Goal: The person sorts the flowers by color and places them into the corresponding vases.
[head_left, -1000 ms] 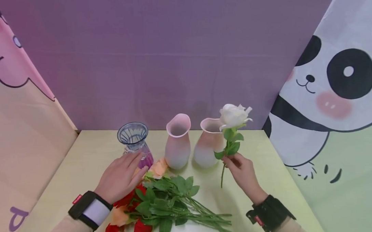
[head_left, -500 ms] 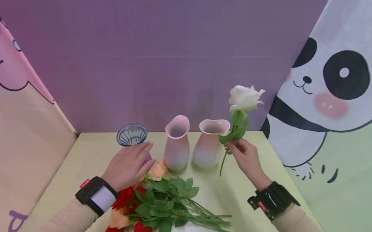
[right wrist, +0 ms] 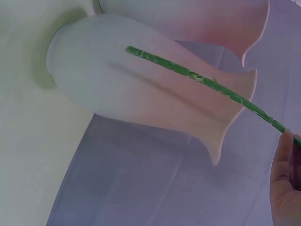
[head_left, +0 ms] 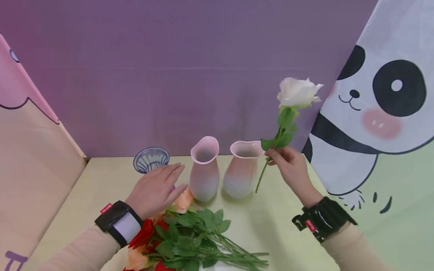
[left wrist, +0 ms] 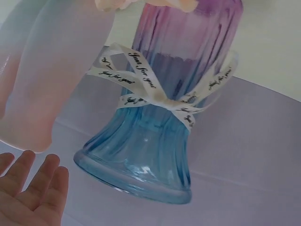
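My right hand (head_left: 290,165) pinches the green stem (right wrist: 207,84) of a white rose (head_left: 299,92) between thumb and fingers. The bloom is up, and the stem's lower end slants beside the right pink-and-white vase (head_left: 241,174), outside its mouth. My left hand (head_left: 156,189) has its fingers extended and holds nothing. It hovers in front of the blue-and-purple glass vase (left wrist: 146,141), hiding much of it in the head view. A white printed ribbon (left wrist: 162,101) is tied round that vase. Another pink-and-white vase (head_left: 205,177) stands in the middle.
Red roses (head_left: 143,233), peach roses (head_left: 136,258) and their leafy stems (head_left: 239,252) lie piled at the front of the pale table (head_left: 100,187). A purple backdrop (head_left: 200,72) rises behind, and a panda-printed panel (head_left: 372,162) stands on the right.
My right hand has raised the white rose and carried it to the right, bringing its stem end up beside the right vase. My left hand has shifted slightly right and up.
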A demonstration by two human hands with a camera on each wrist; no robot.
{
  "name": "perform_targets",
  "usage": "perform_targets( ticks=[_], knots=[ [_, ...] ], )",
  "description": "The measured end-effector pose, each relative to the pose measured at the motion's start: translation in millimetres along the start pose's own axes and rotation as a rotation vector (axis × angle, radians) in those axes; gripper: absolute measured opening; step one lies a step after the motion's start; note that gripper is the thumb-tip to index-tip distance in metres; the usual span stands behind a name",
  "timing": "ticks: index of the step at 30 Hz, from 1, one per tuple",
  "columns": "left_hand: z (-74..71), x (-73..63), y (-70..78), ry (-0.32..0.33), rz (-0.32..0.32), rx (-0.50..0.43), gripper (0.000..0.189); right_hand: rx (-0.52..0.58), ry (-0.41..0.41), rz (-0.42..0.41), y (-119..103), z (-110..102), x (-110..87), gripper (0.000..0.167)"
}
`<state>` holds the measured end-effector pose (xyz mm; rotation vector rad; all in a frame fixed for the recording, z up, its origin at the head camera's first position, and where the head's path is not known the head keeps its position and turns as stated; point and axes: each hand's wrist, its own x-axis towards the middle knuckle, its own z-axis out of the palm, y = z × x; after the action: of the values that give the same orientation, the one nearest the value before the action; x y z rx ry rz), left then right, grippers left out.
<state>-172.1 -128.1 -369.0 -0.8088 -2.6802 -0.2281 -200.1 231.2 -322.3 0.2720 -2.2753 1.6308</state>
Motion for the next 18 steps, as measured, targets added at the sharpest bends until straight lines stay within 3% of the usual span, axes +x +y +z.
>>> perform_targets(
  ticks=[6,12,18],
  knots=[
    [4.6,3.3,4.1,-0.005,0.002,-0.018,0.062,0.008,0.005,-0.019,-11,-9,15.5,0.024],
    [5.4,5.5,5.9,-0.015,-0.010,-0.020,0.062,0.026,-0.013,-0.016,-21,-15,29.3,0.009],
    [13.6,12.8,7.9,0.001,0.010,-0.047,0.061,-0.009,-0.010,-0.039,-33,-18,46.0,0.009]
  ],
)
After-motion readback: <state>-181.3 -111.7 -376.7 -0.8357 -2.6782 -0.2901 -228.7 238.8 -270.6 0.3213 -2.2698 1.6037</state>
